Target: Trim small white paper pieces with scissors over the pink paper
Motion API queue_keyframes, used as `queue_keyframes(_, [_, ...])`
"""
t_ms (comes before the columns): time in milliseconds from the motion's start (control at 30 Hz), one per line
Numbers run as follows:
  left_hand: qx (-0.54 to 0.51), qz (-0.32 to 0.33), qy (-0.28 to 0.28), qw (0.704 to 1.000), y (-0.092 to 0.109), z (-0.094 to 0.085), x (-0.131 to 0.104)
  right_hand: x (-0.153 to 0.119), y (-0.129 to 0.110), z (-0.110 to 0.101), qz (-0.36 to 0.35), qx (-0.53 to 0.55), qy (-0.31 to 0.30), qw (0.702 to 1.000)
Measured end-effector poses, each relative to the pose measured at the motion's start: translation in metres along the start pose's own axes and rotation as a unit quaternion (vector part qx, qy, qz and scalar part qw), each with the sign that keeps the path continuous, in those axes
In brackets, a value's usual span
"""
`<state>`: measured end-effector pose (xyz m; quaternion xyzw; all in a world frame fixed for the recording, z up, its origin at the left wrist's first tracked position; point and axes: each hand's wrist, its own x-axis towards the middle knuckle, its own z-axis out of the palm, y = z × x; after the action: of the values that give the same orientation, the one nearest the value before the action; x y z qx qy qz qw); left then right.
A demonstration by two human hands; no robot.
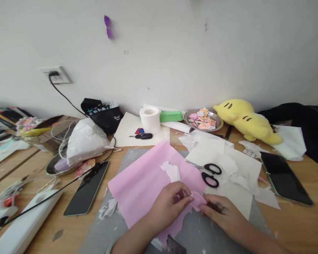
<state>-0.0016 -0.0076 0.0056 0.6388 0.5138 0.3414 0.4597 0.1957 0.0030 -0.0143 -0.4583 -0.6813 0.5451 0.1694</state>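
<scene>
Between my two hands is a small pink paper piece (pixel 198 200). My left hand (pixel 172 201) pinches its left side, thumb against fingers. At its right edge, my right hand (pixel 219 209) grips it between thumb and fingertips. Beneath my hands lies a large pink sheet (pixel 145 176) with a ragged lower edge. A torn white scrap (pixel 171 171) rests on that sheet, just beyond my left hand. Black-handled scissors (pixel 211 175) lie to the right, blades over the pink sheet and handles partly over white paper (pixel 241 197).
A grey mat (pixel 95 233) lies underneath. Phones lie left (pixel 87 190) and right (pixel 286 178). Along the wall stand a paper roll (pixel 151 120), a metal plate (pixel 219 124) of cut-outs and yellow plush toys (pixel 254 121). A power strip (pixel 29 225) and cables occupy the left.
</scene>
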Motion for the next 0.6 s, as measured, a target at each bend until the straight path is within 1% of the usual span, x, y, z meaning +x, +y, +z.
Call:
queue_keyframes(133, [0.007,0.02,0.007,1.0,-0.003,-0.004,0.0,-0.001,0.0,-0.001,0.011,-0.007,0.019,1.0])
queue_keyframes(200, [0.036,0.044,0.041,0.998,-0.006,-0.009,0.001,-0.002,0.0,-0.001,0.023,-0.006,0.024,0.999])
queue_keyframes(267, [0.106,0.068,0.088,0.988,-0.008,-0.014,0.001,-0.002,0.002,-0.001,0.038,0.01,0.029,0.999])
queue_keyframes(333, [0.178,0.063,0.113,0.976,-0.009,-0.02,0.002,-0.002,0.004,-0.001,0.056,0.029,0.034,0.997])
queue_keyframes(400, [0.213,0.044,0.108,0.97,-0.009,-0.025,0.003,-0.001,0.005,-0.002,0.075,0.044,0.034,0.996])
queue_keyframes(467, [0.23,0.036,0.088,0.969,-0.007,-0.028,0.004,0.0,0.005,-0.002,0.084,0.054,0.027,0.995])
queue_keyframes(600, [0.246,0.023,0.052,0.968,-0.003,-0.027,0.005,0.002,0.004,-0.002,0.09,0.081,0.027,0.992])
